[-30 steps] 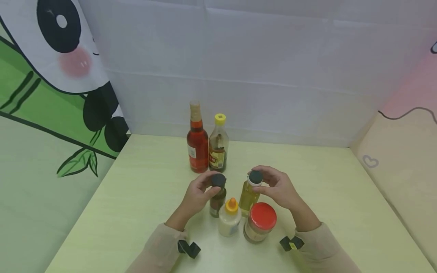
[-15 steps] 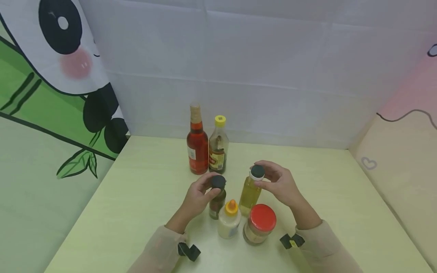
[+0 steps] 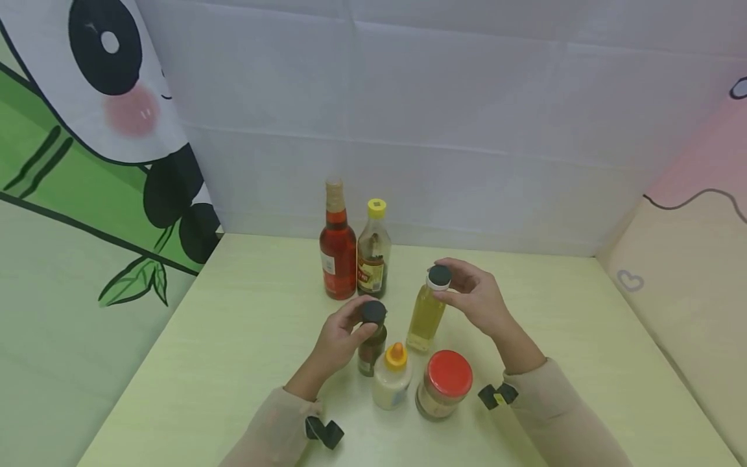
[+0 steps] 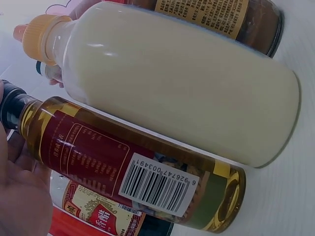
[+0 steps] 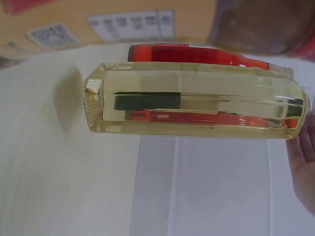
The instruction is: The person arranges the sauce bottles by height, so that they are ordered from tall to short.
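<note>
Head view: left hand (image 3: 338, 334) has thumb and fingers curled about the cap of the black-capped bottle (image 3: 371, 355), which stands on the desk (image 3: 251, 337). Right hand (image 3: 480, 301) pinches the yellow-liquid bottle (image 3: 426, 319) at its green cap and neck; bottle tilted, to the right of the black-capped one. Nearer the person: squeeze bottle (image 3: 391, 390) with orange top, beside red-lidded jar (image 3: 446, 388). Farther back, side by side: red bottle (image 3: 337, 259) and yellow-capped bottle (image 3: 373, 256).

Left wrist view: left hand at the neck of the black-capped bottle, barcode label (image 4: 157, 183) showing; squeeze bottle just beside.

Right wrist view: right hand partly visible at the yellow-liquid bottle's neck end; red bottle behind; jar close, blurred.
</note>
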The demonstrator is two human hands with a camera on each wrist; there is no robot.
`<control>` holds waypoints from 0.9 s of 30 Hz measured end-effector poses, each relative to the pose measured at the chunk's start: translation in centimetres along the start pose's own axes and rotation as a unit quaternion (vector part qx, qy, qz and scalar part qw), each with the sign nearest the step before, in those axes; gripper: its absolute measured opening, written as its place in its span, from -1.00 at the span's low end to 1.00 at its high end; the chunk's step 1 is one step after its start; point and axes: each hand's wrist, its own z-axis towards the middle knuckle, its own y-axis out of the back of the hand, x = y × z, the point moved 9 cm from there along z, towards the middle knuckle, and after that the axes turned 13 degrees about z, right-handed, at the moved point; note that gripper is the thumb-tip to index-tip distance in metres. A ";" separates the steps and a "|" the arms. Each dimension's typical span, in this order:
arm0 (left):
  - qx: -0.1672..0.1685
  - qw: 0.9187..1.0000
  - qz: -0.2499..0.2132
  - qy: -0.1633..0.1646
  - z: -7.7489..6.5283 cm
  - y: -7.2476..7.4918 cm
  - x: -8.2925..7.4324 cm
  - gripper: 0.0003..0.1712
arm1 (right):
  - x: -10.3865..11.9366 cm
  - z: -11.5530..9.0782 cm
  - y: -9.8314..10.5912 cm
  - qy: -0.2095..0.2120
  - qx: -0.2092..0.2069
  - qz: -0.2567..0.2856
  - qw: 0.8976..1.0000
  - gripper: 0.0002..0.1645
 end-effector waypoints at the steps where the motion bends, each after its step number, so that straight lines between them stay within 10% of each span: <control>1: 0.000 1.000 0.000 0.002 0.0 0.0 0.0 -0.52 | -0.1 0.1 0.1 -0.001 -0.003 0.000 1.000 -0.40; 27: -0.004 1.000 0.006 -0.010 -0.1 -0.1 0.0 -0.52 | -1.9 3.4 0.9 -0.034 -0.036 -0.034 0.998 -0.39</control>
